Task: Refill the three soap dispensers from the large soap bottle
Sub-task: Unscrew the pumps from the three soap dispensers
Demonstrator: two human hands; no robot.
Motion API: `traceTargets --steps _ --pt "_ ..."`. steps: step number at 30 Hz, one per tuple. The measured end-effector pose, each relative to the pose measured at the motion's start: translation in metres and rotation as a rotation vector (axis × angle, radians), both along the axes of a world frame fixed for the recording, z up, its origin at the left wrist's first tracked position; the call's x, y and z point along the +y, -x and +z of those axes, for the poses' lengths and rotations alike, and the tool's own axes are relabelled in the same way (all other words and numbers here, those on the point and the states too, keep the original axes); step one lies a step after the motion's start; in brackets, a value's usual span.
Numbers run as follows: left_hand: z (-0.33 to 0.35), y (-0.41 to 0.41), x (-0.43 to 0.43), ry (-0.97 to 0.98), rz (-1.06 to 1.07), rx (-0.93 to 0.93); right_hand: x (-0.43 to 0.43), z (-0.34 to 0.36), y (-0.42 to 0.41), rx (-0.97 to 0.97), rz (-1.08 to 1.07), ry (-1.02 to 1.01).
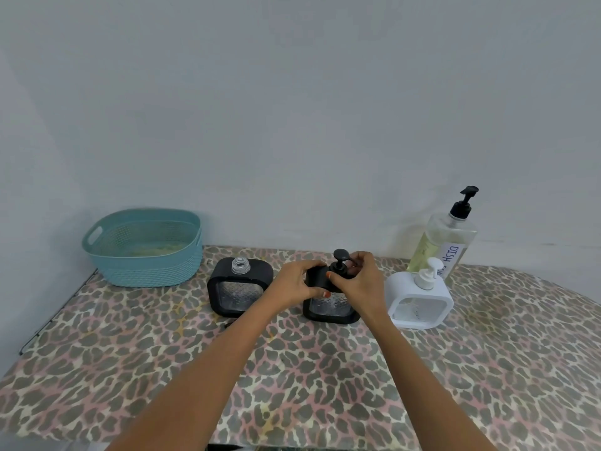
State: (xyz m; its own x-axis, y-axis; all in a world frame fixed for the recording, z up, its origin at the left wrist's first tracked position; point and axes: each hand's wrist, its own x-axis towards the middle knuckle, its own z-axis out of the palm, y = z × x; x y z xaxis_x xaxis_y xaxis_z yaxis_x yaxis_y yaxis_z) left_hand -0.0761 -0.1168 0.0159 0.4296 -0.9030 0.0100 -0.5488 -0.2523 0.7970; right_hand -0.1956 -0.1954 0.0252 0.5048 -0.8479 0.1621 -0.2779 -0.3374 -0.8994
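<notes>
Three soap dispensers stand in a row near the back edge of the surface (292, 385), which has a spotted cloth on it. The left black dispenser (240, 286) has no pump on it, and its clear neck is open at the top. Its see-through part looks empty. The middle black dispenser (330, 301) has a black pump (340, 260) on top. The white dispenser (419, 294) stands just beside it on the right, with its white pump on. How much soap is in these two cannot be told.

The large soap bottle (444, 242) stands behind the white dispenser, near the back right of the surface. It holds pale yellow soap and has a black pump and a white label. A blue basket (146, 249) sits at the back left corner, with something pale lying in the bottom.

The left hand (297, 283) is wrapped around the top left side of the middle black dispenser. The right hand (356, 278) is closed on the base of its pump, fingers curled around it. Both arms reach straight forward from the near edge, and the hands almost meet over the dispenser.
</notes>
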Motion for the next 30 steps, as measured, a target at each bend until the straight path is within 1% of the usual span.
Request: traceTargets --steps 6,8,11,16,23,25,28,30 --pt "0.002 0.001 0.000 -0.006 -0.009 -0.009 -0.002 -0.003 0.007 -0.055 0.089 -0.133" --pt "0.003 0.002 0.000 0.000 -0.010 -0.009 0.001 -0.004 0.003 -0.011 0.073 -0.091" --pt "0.005 0.002 0.001 0.006 -0.012 -0.016 0.002 -0.008 -0.006 0.039 -0.035 0.043" --pt "0.004 0.002 0.002 0.003 -0.010 -0.015 0.001 -0.006 -0.006 0.017 -0.051 0.052" --pt "0.003 0.002 0.002 0.015 -0.007 0.007 0.000 -0.004 0.000 0.049 0.041 0.027" --pt "0.003 0.002 0.002 0.016 -0.009 -0.004 0.001 -0.006 -0.002 0.050 0.018 0.045" --pt "0.002 0.001 0.001 0.012 -0.011 -0.015 0.003 -0.009 -0.004 0.070 -0.057 0.126" --pt "0.002 0.001 0.001 0.009 -0.006 -0.005 0.003 -0.008 -0.004 0.071 -0.067 0.122"
